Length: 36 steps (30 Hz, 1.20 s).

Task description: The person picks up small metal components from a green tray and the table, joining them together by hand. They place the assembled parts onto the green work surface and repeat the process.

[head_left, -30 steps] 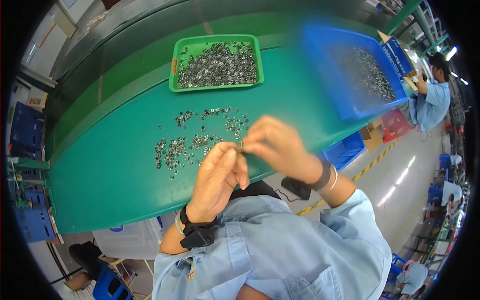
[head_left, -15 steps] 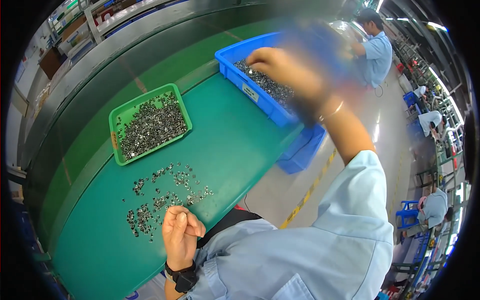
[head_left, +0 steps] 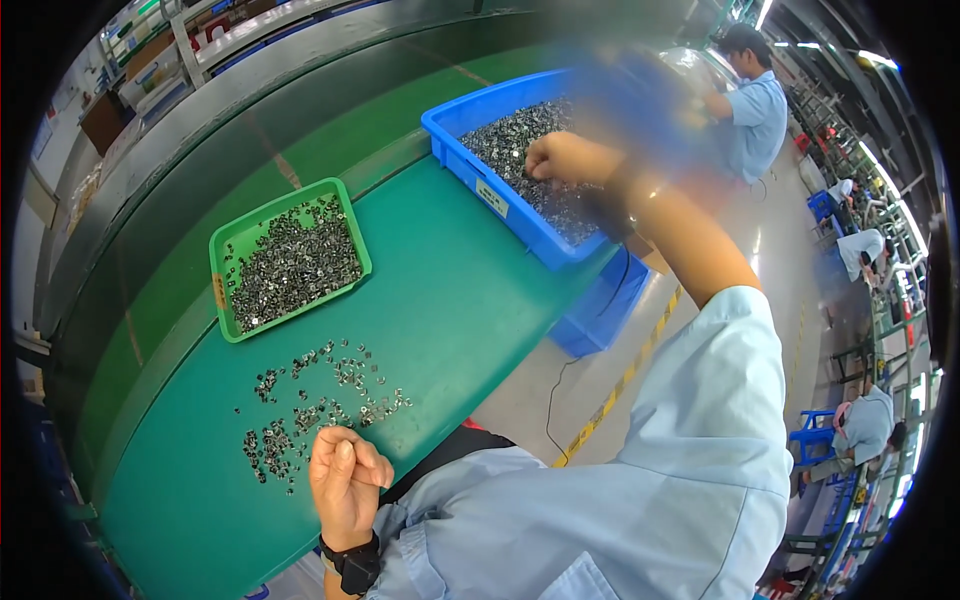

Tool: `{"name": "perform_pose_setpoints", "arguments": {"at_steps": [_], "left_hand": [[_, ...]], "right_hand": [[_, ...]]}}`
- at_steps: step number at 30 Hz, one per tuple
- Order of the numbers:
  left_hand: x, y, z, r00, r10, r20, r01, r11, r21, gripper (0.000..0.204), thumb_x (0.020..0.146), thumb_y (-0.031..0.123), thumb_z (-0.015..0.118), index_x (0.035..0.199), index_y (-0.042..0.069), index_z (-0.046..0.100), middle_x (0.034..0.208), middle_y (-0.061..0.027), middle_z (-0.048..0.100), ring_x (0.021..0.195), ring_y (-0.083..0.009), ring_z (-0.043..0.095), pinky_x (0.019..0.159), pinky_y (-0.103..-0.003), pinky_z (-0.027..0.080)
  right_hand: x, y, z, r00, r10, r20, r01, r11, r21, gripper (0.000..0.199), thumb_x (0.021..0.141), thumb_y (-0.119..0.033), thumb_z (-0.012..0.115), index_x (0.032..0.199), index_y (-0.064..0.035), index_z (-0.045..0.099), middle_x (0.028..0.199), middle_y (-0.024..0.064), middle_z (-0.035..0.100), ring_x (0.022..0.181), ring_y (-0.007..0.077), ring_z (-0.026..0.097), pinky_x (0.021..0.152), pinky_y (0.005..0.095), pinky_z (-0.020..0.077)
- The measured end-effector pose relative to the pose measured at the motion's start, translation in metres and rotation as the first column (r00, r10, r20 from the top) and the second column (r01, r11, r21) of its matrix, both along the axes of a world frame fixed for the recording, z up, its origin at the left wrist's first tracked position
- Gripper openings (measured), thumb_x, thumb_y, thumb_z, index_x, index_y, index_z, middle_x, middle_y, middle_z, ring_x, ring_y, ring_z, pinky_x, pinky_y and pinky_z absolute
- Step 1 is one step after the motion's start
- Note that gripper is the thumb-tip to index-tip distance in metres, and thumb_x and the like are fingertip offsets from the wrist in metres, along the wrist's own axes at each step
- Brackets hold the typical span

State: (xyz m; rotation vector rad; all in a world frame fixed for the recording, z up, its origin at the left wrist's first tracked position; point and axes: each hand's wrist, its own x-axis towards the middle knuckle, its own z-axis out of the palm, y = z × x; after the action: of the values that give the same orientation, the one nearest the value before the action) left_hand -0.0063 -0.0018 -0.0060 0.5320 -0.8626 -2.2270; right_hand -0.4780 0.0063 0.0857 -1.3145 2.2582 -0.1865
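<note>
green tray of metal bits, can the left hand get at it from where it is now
Probably yes: the left hand rests curled at the table's near edge, and only loose metal parts lie flat between it and the green tray.

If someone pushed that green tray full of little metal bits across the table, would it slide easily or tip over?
The green tray looks low and wide, sitting flat on the green table, so it probably would not tip. Its load of small metal parts covers most of the floor, so it is likely heavy for its size. The smooth-looking tabletop suggests it would slide, the loose parts perhaps shifting.
</note>
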Motion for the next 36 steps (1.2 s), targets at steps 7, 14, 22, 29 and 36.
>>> {"name": "perform_pose_setpoints", "arguments": {"at_steps": [7,14,22,29,36], "left_hand": [[-0.001,0.000,0.002,1.000,-0.027,0.007,0.027,1.000,-0.010,0.010,0.094,0.012,0.047,0.100,0.005,0.051,0.069,-0.0071,0.052,0.048,-0.0142,0.043,0.045,-0.028,0.037],[0.004,0.001,0.002,1.000,-0.011,0.006,0.011,0.999,0.038,0.011,0.095,0.014,0.047,0.098,0.003,0.048,0.069,-0.0085,0.054,0.053,-0.0161,0.050,0.049,-0.030,0.042],[0.002,-0.002,-0.003,0.999,0.001,0.034,-0.003,0.999,0.054,0.013,0.095,0.014,0.048,0.101,0.003,0.048,0.073,-0.0086,0.055,0.058,-0.0167,0.053,0.053,-0.032,0.044],[0.005,-0.005,-0.008,0.995,-0.074,-0.061,0.077,0.996,0.049,0.017,0.095,0.019,0.050,0.103,0.003,0.049,0.076,-0.0097,0.057,0.060,-0.0175,0.055,0.055,-0.032,0.046],[0.010,-0.004,-0.008,0.992,-0.102,-0.076,0.107,0.992,0.062,0.018,0.094,0.019,0.051,0.102,0.003,0.048,0.075,-0.0096,0.057,0.059,-0.0172,0.055,0.055,-0.032,0.046]], "right_hand": [[-0.002,0.038,0.001,0.929,-0.190,0.317,0.295,0.898,-0.328,0.030,0.085,-0.008,0.052,0.115,-0.0018,0.054,0.087,0.0076,0.064,0.067,0.0135,0.064,0.052,0.0257,0.0521],[-0.002,0.045,-0.010,0.930,-0.167,0.328,0.318,0.811,-0.490,0.020,0.087,-0.011,0.052,0.104,-0.0010,0.058,0.083,0.0081,0.064,0.062,0.0128,0.063,0.048,0.0258,0.0511],[0.038,0.033,-0.006,0.998,0.057,0.015,-0.037,0.798,-0.601,0.011,0.089,-0.010,0.053,0.094,-0.0040,0.060,0.073,0.0019,0.060,0.059,0.0076,0.058,0.045,0.0189,0.0421],[0.195,0.001,-0.035,0.781,0.617,-0.095,-0.571,0.645,-0.508,0.018,0.081,-0.006,0.057,0.099,-0.0032,0.059,0.096,0.0082,0.058,0.089,0.0268,0.057,0.078,0.0348,0.0477],[0.211,-0.003,-0.059,0.761,0.642,-0.090,-0.598,0.642,-0.481,0.022,0.083,-0.003,0.057,0.105,-0.0030,0.059,0.097,0.0102,0.058,0.090,0.0253,0.058,0.077,0.0337,0.0475]]}}
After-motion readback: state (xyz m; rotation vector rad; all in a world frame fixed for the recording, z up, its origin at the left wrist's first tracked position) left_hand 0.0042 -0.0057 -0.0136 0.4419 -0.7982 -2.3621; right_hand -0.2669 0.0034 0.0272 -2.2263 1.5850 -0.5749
